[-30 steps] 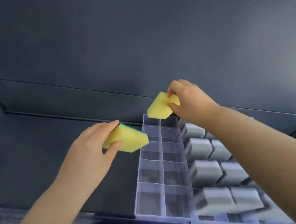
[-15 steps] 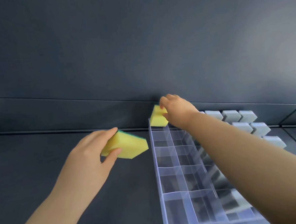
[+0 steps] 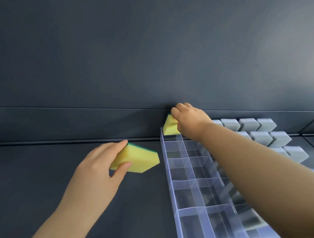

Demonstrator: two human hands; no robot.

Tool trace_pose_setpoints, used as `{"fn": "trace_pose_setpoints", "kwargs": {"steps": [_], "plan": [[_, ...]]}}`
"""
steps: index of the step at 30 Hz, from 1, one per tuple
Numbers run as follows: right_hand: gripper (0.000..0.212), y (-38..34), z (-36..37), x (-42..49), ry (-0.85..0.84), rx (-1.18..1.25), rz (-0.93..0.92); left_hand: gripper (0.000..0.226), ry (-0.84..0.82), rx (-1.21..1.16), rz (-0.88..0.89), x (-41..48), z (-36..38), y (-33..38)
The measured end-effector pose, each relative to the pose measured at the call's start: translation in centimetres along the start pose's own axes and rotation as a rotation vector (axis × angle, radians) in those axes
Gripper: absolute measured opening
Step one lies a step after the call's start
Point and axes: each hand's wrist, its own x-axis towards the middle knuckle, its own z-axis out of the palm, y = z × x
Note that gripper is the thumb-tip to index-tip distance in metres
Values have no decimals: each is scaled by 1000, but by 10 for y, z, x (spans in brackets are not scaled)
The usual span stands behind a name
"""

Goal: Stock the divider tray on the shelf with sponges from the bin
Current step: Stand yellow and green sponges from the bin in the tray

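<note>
A clear plastic divider tray (image 3: 189, 183) lies on the dark shelf, running from the back wall toward me. My right hand (image 3: 188, 119) grips a yellow sponge (image 3: 169, 127) at the tray's far left compartment, against the back wall. My left hand (image 3: 98, 166) holds a second yellow sponge with a green scouring side (image 3: 138, 158) above the shelf, just left of the tray. The tray's nearer compartments hold no sponges. The bin is out of view.
Several grey sponge blocks (image 3: 261, 135) sit in rows right of the tray, partly hidden by my right forearm. The dark shelf surface (image 3: 36, 183) stretches to the left. The dark back wall (image 3: 148, 63) rises directly behind the tray.
My right hand has carried its sponge farther back and down to the tray's far end. My left hand with its sponge has stayed beside the tray. The view has shifted left.
</note>
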Motion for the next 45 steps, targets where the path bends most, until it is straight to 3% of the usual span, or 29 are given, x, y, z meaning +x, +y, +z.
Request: {"fn": "trace_pose_setpoints", "kwargs": {"steps": [13, 17, 21, 29, 37, 41, 45], "plan": [[38, -14, 30, -1, -66, -164, -92, 48, 6, 2, -13, 2, 7, 8], [37, -10, 28, 2, -124, -31, -6, 47, -10, -1, 12, 13, 12, 9], [56, 7, 21, 1, -285, 324, 109, 45, -8, -16, 53, 49, 25, 12], [62, 28, 15, -1, -377, 714, 185, 45, -202, 16, 102, 107, 79, 33], [44, 34, 16, -1, -358, 651, 145, 32, -192, 54, 260, 122, 111, 32], [62, 39, 14, -3, -345, 725, 116, 28, -201, 80, 271, 127, 116, 32], [65, 40, 17, -5, -344, 652, 53, 30, -314, 111, 262, 126, 120, 33]]}}
